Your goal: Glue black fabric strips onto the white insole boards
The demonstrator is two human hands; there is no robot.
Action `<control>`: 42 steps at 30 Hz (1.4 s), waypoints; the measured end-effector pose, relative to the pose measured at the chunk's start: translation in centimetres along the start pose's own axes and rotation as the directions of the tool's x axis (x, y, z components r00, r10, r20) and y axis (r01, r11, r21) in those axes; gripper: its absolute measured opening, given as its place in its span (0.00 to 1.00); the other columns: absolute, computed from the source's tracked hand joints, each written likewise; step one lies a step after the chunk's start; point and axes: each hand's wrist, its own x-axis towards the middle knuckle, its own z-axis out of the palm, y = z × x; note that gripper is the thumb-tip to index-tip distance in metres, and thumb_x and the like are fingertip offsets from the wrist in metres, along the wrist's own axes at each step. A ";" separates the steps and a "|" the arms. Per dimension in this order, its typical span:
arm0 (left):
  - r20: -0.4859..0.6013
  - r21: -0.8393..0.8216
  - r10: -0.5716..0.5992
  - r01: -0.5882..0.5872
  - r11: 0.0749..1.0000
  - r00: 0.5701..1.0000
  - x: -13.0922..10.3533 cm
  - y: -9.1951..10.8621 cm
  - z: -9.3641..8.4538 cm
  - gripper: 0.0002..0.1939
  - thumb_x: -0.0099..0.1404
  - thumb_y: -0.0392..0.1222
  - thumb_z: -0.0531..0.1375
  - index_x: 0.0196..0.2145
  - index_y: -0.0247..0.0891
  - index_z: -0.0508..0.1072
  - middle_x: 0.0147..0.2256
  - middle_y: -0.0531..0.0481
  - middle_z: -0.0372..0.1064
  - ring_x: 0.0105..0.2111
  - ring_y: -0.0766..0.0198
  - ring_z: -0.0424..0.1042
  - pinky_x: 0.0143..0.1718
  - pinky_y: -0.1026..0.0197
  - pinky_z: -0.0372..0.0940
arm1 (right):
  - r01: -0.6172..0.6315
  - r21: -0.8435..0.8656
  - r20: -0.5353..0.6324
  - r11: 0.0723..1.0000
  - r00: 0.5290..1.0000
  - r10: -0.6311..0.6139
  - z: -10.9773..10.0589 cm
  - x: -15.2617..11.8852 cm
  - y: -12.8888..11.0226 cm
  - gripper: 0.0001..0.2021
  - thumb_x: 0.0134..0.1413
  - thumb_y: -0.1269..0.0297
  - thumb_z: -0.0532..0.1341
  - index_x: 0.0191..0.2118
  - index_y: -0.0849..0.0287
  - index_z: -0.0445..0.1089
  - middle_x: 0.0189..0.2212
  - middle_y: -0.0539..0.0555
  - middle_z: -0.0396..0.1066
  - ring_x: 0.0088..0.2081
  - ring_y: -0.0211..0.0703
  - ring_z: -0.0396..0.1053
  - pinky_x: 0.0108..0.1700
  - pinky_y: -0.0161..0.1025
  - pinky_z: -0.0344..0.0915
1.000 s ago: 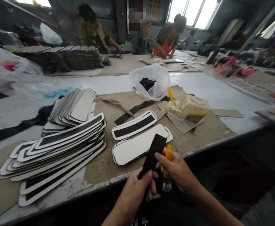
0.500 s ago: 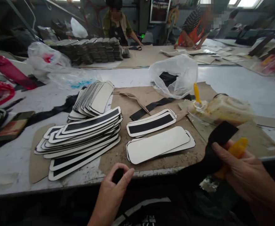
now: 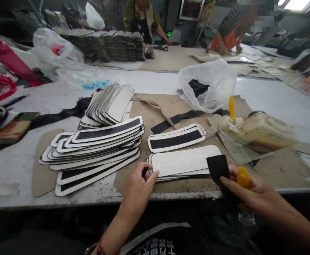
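My left hand (image 3: pixel 140 186) is closed around a small black piece of material (image 3: pixel 144 172), mostly hidden by the fingers. Its thumb tip touches the left end of a white curved panel (image 3: pixel 184 161), the top one of a small stack. In my right hand (image 3: pixel 250 186) are a black fabric strip (image 3: pixel 220 171), pinched by the thumb, and a yellow-handled brush (image 3: pixel 243 179) with a pale, crusted head pointing down. The strip's free end overlaps the panel's right end. Behind lie more panels (image 3: pixel 176 140) with black strips on them.
Left stands a large fanned pile of panels (image 3: pixel 96 148), with plain white ones (image 3: pixel 118 106) behind. A cloudy plastic glue container (image 3: pixel 269 131) holds another yellow handle (image 3: pixel 231 108). A plastic bag (image 3: pixel 208 85) contains black material. Two co-workers are across the table.
Both hands have come up over the table edge to the front white panel, the right one moving left with the strip and brush. The panel has shifted and lies straighter. The view has tilted.
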 end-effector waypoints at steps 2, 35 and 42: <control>-0.008 -0.008 0.017 -0.018 1.000 1.000 0.3 0.0 0.3 0.10 0.54 0.47 0.59 0.32 0.39 0.68 0.19 0.59 0.56 0.22 0.65 0.58 0.27 0.62 0.53 | 0.017 -0.077 0.045 0.997 0.999 -0.013 0.4 0.4 -0.4 0.18 0.45 0.45 0.61 0.29 0.58 0.69 0.23 0.51 0.66 0.26 0.42 0.64 0.27 0.35 0.64; 0.349 -0.324 -0.101 0.221 0.920 0.932 2.0 -0.7 -2.5 0.10 0.58 0.46 0.55 0.24 0.39 0.62 0.17 0.59 0.53 0.19 0.70 0.51 0.20 0.66 0.48 | 0.387 -0.633 0.655 0.671 0.730 0.196 9.9 10.7 -10.1 0.16 0.52 0.54 0.55 0.22 0.60 0.64 0.16 0.47 0.55 0.19 0.33 0.52 0.20 0.31 0.47; 0.234 -0.193 -0.172 0.219 0.956 0.957 2.8 -0.2 -1.7 0.16 0.55 0.52 0.59 0.20 0.39 0.62 0.15 0.59 0.54 0.18 0.69 0.52 0.21 0.64 0.47 | 0.457 -0.642 0.665 0.616 0.731 0.151 10.3 11.0 -10.0 0.16 0.52 0.53 0.56 0.25 0.61 0.70 0.17 0.50 0.63 0.19 0.35 0.54 0.21 0.32 0.47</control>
